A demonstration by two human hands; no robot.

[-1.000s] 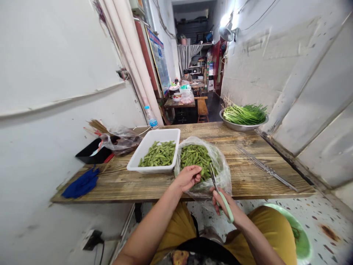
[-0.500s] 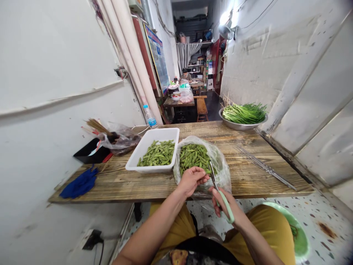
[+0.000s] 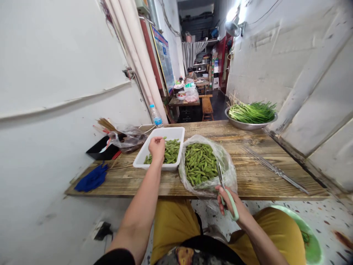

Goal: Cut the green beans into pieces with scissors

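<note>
My left hand is over the white plastic tub, its fingers pinched on a green edamame pod whose tip shows past them. More pods lie in the tub beneath. Right of the tub is a clear plastic bag with its mouth spread, full of edamame pods. My right hand grips scissors with pale green handles; the blades point up over the bag's right side and look nearly closed.
On the wooden table lie metal skewers at right and a blue glove-like cloth at left. A steel bowl of green stalks, a water bottle and a black box stand farther back. A green basin sits on the floor.
My left hand has moved left from the scissors' blades above the bag to above the tub, with a pod in its fingers. The right hand still holds the scissors by the bag.
</note>
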